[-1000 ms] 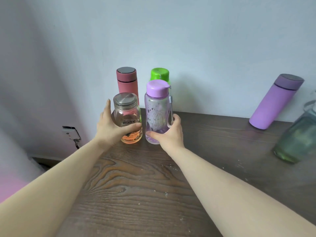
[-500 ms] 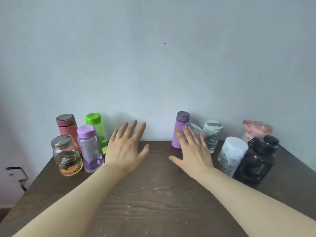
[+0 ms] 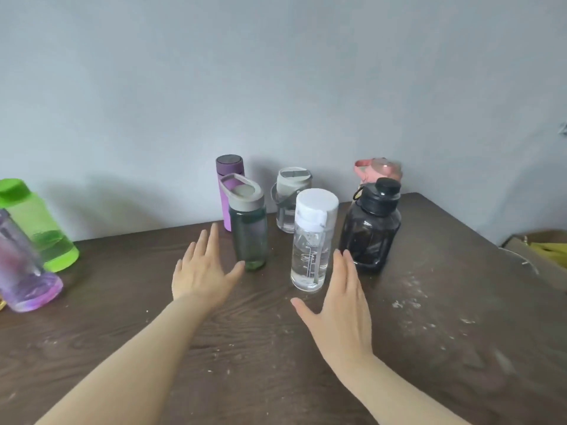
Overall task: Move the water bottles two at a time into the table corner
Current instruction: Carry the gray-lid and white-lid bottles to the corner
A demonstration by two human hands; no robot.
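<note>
Water bottles still to be moved stand in a cluster at the back of the table near the wall: a dark green bottle with a grey lid, a clear bottle with a white cap, a purple flask, a grey-lidded clear bottle, a black jug and a pink one behind it. Off to the left, a green bottle and a lilac bottle look already placed. The step in hand seems to be reaching for the next pair. To do it well, each hand should wrap one front bottle low on its body and lift straight up, clear of the neighbours. The left hand is spread and empty, thumb tip just beside the dark green bottle's base. The right hand is also spread and empty, fingertips near the clear bottle.
</note>
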